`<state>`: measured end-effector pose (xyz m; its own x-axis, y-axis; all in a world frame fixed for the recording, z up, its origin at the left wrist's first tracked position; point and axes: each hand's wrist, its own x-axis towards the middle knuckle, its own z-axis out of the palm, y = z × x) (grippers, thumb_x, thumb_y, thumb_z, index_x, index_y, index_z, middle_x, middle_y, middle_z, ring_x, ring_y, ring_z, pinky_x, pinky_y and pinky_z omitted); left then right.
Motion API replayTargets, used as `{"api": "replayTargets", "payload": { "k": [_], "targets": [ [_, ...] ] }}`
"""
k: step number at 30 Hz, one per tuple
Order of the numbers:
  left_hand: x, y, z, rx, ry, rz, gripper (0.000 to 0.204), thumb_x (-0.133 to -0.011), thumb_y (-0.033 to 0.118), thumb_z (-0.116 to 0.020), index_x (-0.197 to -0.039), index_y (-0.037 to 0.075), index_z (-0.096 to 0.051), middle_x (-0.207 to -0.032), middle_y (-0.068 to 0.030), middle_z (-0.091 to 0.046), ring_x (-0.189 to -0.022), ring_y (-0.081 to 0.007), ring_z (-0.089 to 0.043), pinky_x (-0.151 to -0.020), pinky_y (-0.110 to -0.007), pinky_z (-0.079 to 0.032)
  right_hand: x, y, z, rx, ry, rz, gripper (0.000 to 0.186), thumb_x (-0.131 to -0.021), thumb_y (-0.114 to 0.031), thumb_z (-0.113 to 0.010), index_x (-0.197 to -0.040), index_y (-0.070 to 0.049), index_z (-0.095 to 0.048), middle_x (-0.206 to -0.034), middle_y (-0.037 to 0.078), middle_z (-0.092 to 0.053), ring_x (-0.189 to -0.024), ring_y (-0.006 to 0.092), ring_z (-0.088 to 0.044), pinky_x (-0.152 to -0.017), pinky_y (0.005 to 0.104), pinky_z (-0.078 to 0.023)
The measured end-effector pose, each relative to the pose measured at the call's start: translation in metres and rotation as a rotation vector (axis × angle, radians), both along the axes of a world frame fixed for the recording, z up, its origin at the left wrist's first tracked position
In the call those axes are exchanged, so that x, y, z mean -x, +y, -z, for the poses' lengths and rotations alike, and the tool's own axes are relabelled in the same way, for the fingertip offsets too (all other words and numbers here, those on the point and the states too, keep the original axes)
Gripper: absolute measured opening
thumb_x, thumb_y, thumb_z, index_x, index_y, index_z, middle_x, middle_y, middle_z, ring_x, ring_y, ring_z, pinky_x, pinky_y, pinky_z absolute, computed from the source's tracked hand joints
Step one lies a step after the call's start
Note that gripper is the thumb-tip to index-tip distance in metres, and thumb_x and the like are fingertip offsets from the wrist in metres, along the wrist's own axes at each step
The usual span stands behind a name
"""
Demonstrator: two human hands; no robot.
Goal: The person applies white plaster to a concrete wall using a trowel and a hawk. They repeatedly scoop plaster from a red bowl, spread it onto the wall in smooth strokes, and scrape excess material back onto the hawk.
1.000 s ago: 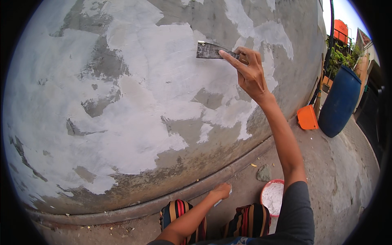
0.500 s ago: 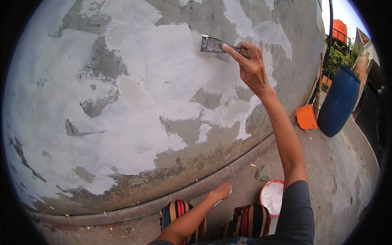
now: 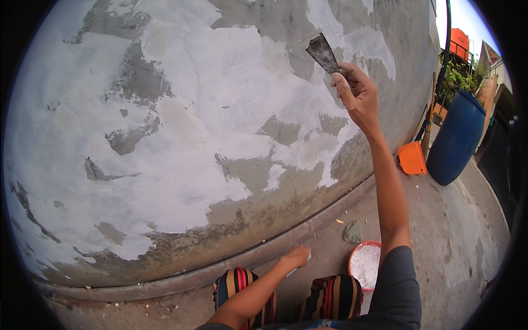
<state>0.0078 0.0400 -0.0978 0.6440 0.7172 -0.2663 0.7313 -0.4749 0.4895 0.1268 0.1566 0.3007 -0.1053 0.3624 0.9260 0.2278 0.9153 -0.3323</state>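
My right hand (image 3: 358,98) is raised to the upper part of a grey wall (image 3: 258,176), its fingers closed round the narrow end of a putty knife (image 3: 323,54). The dark, smeared blade points up and left, close to the wall. White filler (image 3: 187,165) covers much of that wall in uneven patches, with bare cement between them. Low down, above my knees, my left hand (image 3: 298,256) is closed on a thin, pale-edged thing that my fingers mostly hide. Beside my right knee stands a red-rimmed tub (image 3: 365,266) of white paste.
A stone (image 3: 353,232) lies just past the tub. Along the wall's foot runs a low concrete ledge (image 3: 220,268). To the right are an orange dustpan (image 3: 412,158), a tall blue barrel (image 3: 456,137) and green plants (image 3: 461,74).
My right hand has moved right and slightly down. The putty knife has turned from nearly level to pointing up and left. My left hand has barely shifted.
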Motion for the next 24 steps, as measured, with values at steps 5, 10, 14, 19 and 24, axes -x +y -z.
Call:
{"api": "replayTargets", "payload": {
  "k": [5, 10, 14, 19, 24],
  "targets": [
    [-0.004, -0.002, -0.026, 0.045, 0.050, 0.007, 0.033, -0.081, 0.000, -0.056, -0.114, -0.004, -0.060, -0.114, -0.0263, -0.064, -0.108, -0.0408, -0.063, -0.089, -0.048, -0.053, -0.001, 0.015, -0.022, 0.346, -0.036, -0.128, 0.018, -0.094, -0.020, -0.066, -0.100, -0.003, -0.061, -0.069, 0.005, -0.065, -0.050, 0.0051, -0.052, -0.042, 0.0202, -0.038],
    [-0.003, 0.002, -0.015, 0.022, 0.026, 0.007, 0.034, -0.082, -0.001, -0.055, -0.115, -0.003, -0.060, -0.114, -0.0263, -0.064, -0.108, -0.0410, -0.063, -0.090, -0.048, -0.053, -0.004, 0.029, -0.025, 0.332, -0.157, -0.124, 0.022, -0.092, -0.023, -0.069, -0.085, -0.006, -0.057, -0.065, 0.007, -0.066, -0.045, 0.0051, -0.051, -0.039, 0.0205, -0.035],
    [-0.007, 0.005, -0.001, 0.013, 0.048, 0.021, 0.033, -0.082, -0.002, -0.055, -0.115, -0.003, -0.061, -0.113, -0.0260, -0.064, -0.108, -0.0408, -0.063, -0.090, -0.048, -0.053, -0.010, 0.023, -0.029, 0.348, -0.180, 0.038, 0.029, -0.089, -0.027, -0.072, -0.077, -0.006, -0.056, -0.065, 0.008, -0.067, -0.046, 0.0060, -0.050, -0.040, 0.0213, -0.034],
    [-0.007, 0.000, -0.010, 0.026, 0.029, -0.021, 0.033, -0.081, -0.002, -0.055, -0.113, -0.003, -0.061, -0.113, -0.0260, -0.065, -0.108, -0.0405, -0.063, -0.090, -0.047, -0.053, -0.023, 0.006, -0.019, 0.347, -0.163, 0.148, 0.030, -0.088, -0.026, -0.073, -0.074, -0.005, -0.056, -0.064, 0.006, -0.065, -0.046, 0.0063, -0.049, -0.041, 0.0219, -0.035],
    [-0.006, 0.002, -0.017, 0.077, 0.090, 0.017, 0.045, -0.080, -0.003, -0.057, -0.125, -0.005, -0.052, -0.120, -0.0278, -0.060, -0.115, -0.0414, -0.058, -0.095, -0.047, -0.049, -0.005, -0.021, -0.035, 0.250, -0.224, 0.039, 0.030, -0.089, -0.025, -0.071, -0.075, -0.003, -0.056, -0.061, 0.004, -0.062, -0.047, 0.0075, -0.049, -0.043, 0.0237, -0.037]
  ]
}}
